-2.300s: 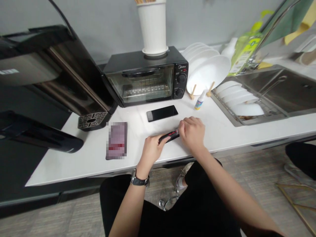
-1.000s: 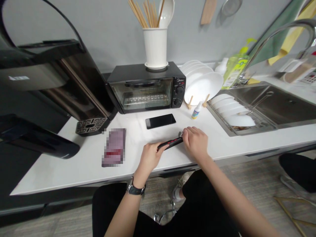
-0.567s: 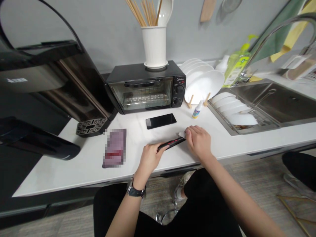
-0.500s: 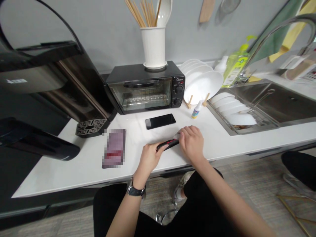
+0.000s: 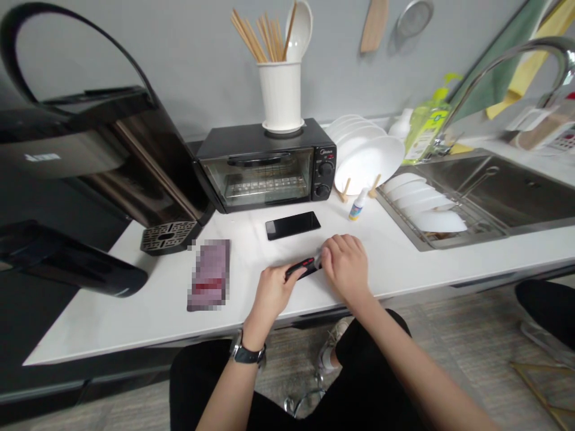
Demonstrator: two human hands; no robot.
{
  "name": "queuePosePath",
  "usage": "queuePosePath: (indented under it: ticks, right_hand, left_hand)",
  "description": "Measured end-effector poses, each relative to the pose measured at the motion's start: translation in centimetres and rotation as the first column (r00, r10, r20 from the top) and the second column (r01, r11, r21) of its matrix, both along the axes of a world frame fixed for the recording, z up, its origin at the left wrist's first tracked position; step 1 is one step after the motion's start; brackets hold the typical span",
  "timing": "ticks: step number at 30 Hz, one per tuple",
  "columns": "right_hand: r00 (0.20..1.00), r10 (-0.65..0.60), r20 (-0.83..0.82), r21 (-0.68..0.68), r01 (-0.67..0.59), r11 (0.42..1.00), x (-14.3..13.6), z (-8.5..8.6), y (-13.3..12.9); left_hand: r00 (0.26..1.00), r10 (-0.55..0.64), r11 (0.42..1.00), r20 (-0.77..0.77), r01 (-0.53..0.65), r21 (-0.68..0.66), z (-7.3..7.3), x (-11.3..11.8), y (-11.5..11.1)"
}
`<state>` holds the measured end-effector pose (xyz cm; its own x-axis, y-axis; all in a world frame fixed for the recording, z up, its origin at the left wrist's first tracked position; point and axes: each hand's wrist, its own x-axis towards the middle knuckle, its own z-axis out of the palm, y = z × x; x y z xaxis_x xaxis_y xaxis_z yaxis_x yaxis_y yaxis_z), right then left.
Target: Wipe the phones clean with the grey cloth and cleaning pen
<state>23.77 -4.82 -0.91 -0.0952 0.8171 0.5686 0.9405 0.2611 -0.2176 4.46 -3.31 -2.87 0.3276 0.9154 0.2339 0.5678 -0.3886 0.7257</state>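
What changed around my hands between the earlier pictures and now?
Your right hand, holding a pale piece, moved right along the black object, then back left toward your left hand. Your left hand kept its grip; the phone and small bottle stayed put.

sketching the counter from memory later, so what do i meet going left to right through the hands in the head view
Black cylinder, blurred purple item, left hand, black gadget with red marks, right hand, white dishes.
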Motion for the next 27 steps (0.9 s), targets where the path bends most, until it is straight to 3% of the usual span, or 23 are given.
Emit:
queuePosePath:
  ticks: [4, 7, 9, 11, 14, 16, 19, 22, 25, 27]
  right_hand:
    - [0.961, 0.274, -0.039, 0.051, -0.271, 0.961, -6.5, -1.3, -2.5]
    - [0.924, 0.378, 0.054, 0.046, -0.380, 0.924, -4.7, -1.5, -2.5]
    - [0.953, 0.294, 0.071, 0.033, -0.297, 0.954, -1.0, -1.1, -1.3]
    - [0.992, 0.123, 0.037, 0.010, -0.124, 0.992, 1.8, -0.6, -0.1]
    - [0.995, -0.064, -0.070, 0.009, 0.065, 0.998, 0.4, -0.4, 0.4]
    - [0.990, -0.010, -0.138, 0.057, 0.018, 0.998, -3.4, -0.9, -0.5]
    - [0.963, 0.259, -0.080, 0.050, -0.255, 0.966, -7.2, -1.7, -2.5]
    - [0.925, 0.379, 0.028, 0.023, -0.380, 0.925, -4.5, -1.7, -2.9]
    - [0.978, 0.209, 0.017, 0.013, -0.209, 0.978, 0.6, -0.7, -1.2]
    - [0.999, 0.015, -0.039, 0.009, -0.014, 1.000, 1.5, 0.2, 0.0]
  left_hand:
    - [0.995, 0.013, 0.999, -0.096, -0.010, 0.039, -1.1, -0.7, 0.6]
    - [0.992, 0.011, 0.999, -0.122, -0.007, 0.035, -1.1, -0.9, 0.6]
    - [0.996, -0.004, 1.000, -0.094, 0.005, 0.014, -0.5, -0.7, 0.4]
    - [0.999, 0.000, 1.000, -0.052, -0.001, -0.003, 0.1, -0.4, 0.2]
    - [1.000, 0.006, 1.000, -0.028, -0.006, 0.019, 0.3, -0.1, 0.2]
    - [0.999, -0.012, 0.998, -0.036, 0.014, 0.056, -0.1, -0.4, 0.5]
    - [0.998, -0.026, 0.995, -0.059, 0.031, 0.093, -0.8, -1.0, 0.9]
    - [0.998, -0.031, 0.996, -0.062, 0.037, 0.084, -0.8, -1.1, 0.7]
    - [0.999, -0.034, 0.998, -0.027, 0.035, 0.047, -0.1, -0.6, 0.3]
    - [1.000, -0.025, 0.999, -0.008, 0.025, 0.025, 0.2, -0.3, 0.2]
